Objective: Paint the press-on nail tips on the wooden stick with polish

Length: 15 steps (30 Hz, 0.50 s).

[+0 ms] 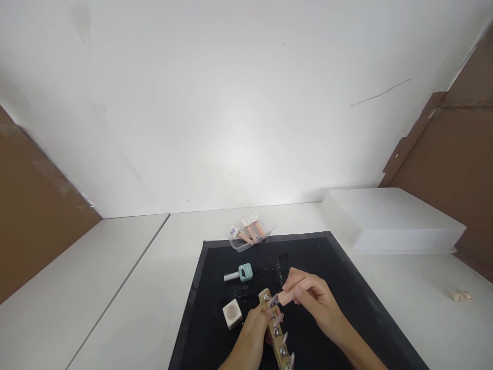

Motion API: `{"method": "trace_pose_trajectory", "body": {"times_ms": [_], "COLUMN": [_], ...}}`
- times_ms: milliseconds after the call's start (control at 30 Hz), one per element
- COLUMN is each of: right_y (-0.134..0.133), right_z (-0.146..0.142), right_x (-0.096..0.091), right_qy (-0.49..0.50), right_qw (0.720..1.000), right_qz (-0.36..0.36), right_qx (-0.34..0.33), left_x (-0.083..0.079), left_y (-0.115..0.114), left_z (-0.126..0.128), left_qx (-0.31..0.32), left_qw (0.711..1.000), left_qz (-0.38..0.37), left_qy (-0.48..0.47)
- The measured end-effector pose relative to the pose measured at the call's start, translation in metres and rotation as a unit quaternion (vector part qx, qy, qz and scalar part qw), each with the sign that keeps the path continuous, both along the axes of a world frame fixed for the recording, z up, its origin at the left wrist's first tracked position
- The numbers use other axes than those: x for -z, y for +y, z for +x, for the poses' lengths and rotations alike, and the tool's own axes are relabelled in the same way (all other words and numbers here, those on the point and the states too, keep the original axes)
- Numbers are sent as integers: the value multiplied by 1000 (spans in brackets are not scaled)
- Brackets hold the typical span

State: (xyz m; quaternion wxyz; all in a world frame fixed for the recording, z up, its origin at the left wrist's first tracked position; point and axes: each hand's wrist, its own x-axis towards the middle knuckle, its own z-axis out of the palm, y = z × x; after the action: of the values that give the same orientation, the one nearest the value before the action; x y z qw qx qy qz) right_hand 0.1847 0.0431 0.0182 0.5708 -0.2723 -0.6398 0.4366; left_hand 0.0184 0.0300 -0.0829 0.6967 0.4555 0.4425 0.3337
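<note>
My left hand [252, 329] is closed around a narrow wooden strip [278, 341] with several metal balls along it and shiny pale-purple nail tips standing out from its side. Between the thumb and fingers of my right hand [314, 295] is a nail polish brush [287, 296], gripped by its long pink cap. The brush end points down and left and meets or nearly meets the nail tip [273, 300] near the strip's far end; exact contact is hard to tell. To the left of my left hand stands a small white square bottle [232, 314].
A teal polish bottle [245, 272] with a pale cap lies on the black mat [215, 257]. Behind it, a clear plastic tray [242, 247] holds several white bottles with pink caps. A white box [393, 221] stands at right, near small cream-coloured pieces [458, 296].
</note>
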Motion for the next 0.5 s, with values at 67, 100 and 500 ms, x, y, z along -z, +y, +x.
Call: {"method": "trace_pose_trajectory", "body": {"times_ms": [67, 100, 500], "right_y": [2, 4, 2], "right_z": [0, 0, -3], "right_x": [-1, -1, 8], "right_qy": [-2, 4, 42], "right_qw": [1000, 999, 999], "right_qz": [-15, -25, -21], "right_qx": [25, 43, 4], "left_x": [-1, -2, -29], "left_y": [0, 1, -8], "left_z": [0, 1, 7], "left_qx": [3, 0, -25], "left_qw": [1000, 1000, 1000], "left_qz": [2, 4, -3], "left_qy": [-1, -2, -12]}}
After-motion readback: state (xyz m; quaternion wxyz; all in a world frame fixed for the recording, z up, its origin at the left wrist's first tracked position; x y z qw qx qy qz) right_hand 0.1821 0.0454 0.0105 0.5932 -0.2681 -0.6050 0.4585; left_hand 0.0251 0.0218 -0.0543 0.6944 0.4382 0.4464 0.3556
